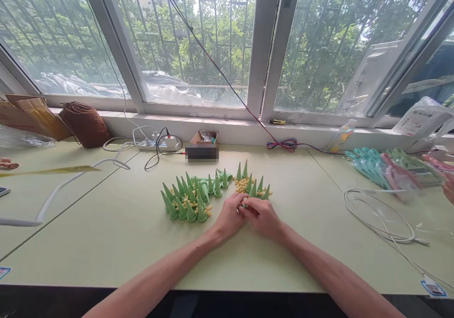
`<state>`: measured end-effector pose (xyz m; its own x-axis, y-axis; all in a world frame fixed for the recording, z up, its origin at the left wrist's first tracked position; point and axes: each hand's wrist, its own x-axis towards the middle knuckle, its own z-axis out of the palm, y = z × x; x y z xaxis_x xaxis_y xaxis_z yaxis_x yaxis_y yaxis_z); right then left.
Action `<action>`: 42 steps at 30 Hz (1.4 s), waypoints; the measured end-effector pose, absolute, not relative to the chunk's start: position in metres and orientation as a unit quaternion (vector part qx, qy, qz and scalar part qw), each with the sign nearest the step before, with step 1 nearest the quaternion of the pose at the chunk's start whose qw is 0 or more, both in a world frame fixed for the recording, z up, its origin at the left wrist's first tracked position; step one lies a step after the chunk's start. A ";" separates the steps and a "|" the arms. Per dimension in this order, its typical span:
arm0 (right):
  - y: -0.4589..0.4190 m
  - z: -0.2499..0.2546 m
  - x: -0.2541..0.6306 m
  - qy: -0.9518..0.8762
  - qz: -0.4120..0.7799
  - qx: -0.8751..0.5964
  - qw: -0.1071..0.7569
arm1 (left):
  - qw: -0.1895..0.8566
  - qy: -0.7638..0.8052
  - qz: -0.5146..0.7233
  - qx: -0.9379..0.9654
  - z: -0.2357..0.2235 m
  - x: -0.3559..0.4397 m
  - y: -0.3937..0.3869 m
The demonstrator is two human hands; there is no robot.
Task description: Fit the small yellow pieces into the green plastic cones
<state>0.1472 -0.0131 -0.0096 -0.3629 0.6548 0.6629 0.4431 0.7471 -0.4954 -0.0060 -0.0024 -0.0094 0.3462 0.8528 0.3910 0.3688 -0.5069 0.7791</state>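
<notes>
My left hand [231,214] and my right hand [265,215] meet over the middle of the table, fingertips pinched together around a small green plastic piece [244,206]. Most of that piece is hidden by my fingers. Left of my hands, several green pointed cones [182,209] stand upright in a cluster, with small yellow parts [209,210] among them. Behind my hands is a pile of yellow pieces [242,184], ringed by a few more upright cones [260,185]. Other green cones [204,184] lie on their sides behind the left cluster.
A small open cardboard box [205,137] stands at the back by a power strip [151,144]. White cable [376,233] coils at right, before wrapped turquoise and pink items [369,166]. A brown bag [85,125] sits back left. Another person's hand [449,185] shows at the right edge.
</notes>
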 end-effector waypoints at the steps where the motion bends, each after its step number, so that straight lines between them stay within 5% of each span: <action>1: -0.013 -0.010 0.147 -0.810 0.108 -0.344 0.463 | 0.301 0.401 0.407 0.764 -0.009 -0.006 -0.002; 22: 0.016 0.000 0.192 -0.467 -0.058 -0.484 0.738 | 0.292 0.410 0.400 0.766 -0.003 -0.006 -0.007; 26: 0.030 0.001 0.209 -0.474 -0.105 -0.531 0.694 | 0.287 0.411 0.397 0.769 -0.004 -0.005 -0.006; 32: 0.046 -0.014 0.217 -0.619 0.000 -0.561 0.549 | 0.276 0.411 0.401 0.771 -0.004 -0.005 -0.007; 42: 0.039 -0.013 0.207 -0.660 0.087 -0.543 0.513 | 0.280 0.407 0.388 0.778 -0.010 -0.003 -0.008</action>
<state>0.2066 0.0387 -0.0135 0.1149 0.8049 0.5822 0.6269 0.3959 -0.6710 -0.0028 -0.0077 -0.0098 0.3675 0.8508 0.3755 0.4163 -0.5115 0.7517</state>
